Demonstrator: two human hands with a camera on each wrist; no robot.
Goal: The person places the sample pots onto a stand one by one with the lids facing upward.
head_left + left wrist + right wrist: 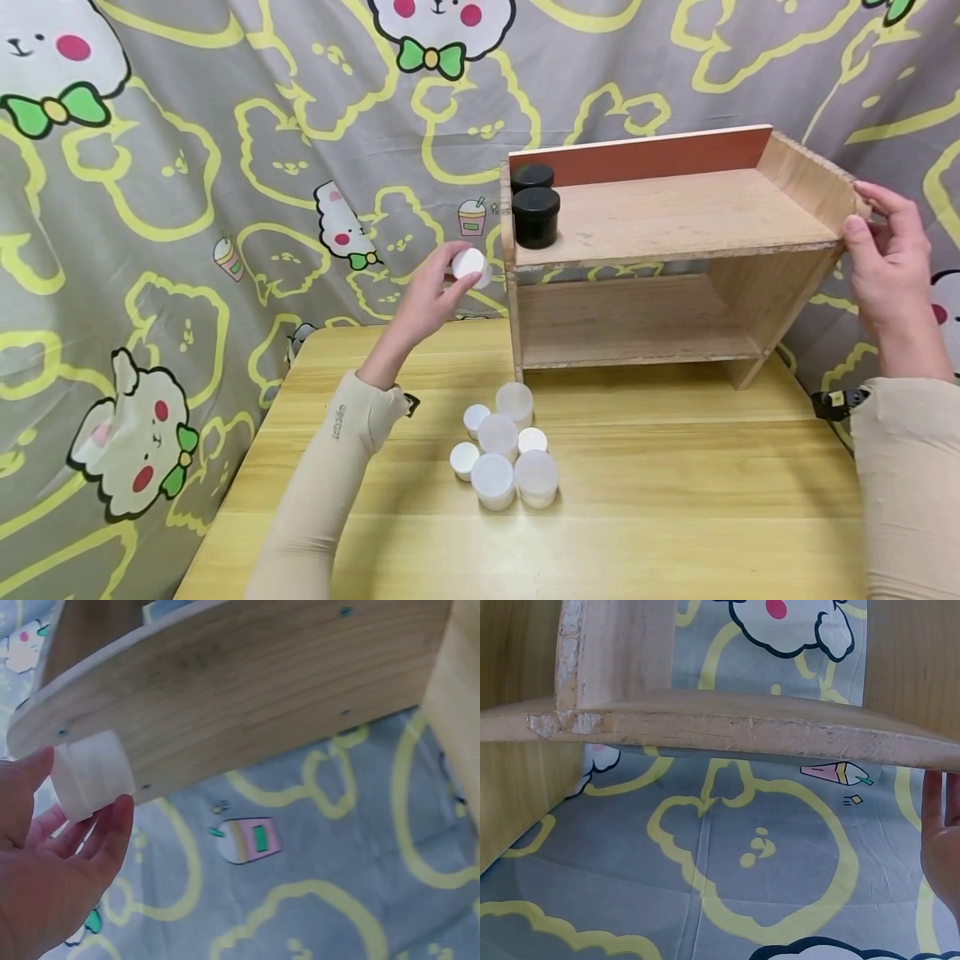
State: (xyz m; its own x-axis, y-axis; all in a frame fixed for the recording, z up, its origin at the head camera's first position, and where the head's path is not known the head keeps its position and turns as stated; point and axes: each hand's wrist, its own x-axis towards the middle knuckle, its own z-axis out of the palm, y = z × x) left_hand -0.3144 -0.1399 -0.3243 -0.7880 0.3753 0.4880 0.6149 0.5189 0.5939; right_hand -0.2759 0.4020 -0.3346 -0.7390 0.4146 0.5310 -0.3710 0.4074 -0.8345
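Between thumb and fingers, the left hand [431,296] pinches a small white-lidded jar [469,263], held up just left of the wooden shelf [660,212]. In the left wrist view the same translucent jar [94,774] lies tilted in the left hand [64,847], near the shelf's side panel [247,690]. The right hand [892,258] grips the top front edge of the shelf's right side panel. Part of the right hand [943,847] shows at the right edge of the right wrist view. Two black jars [537,218] stand at the left end of the upper board.
Several white-lidded jars of two sizes [493,481] stand grouped on the wooden table [675,533], in front of the shelf's left side. The shelf's lower board [637,321] sits under the upper one. A patterned grey curtain [180,275] hangs behind and to the left.
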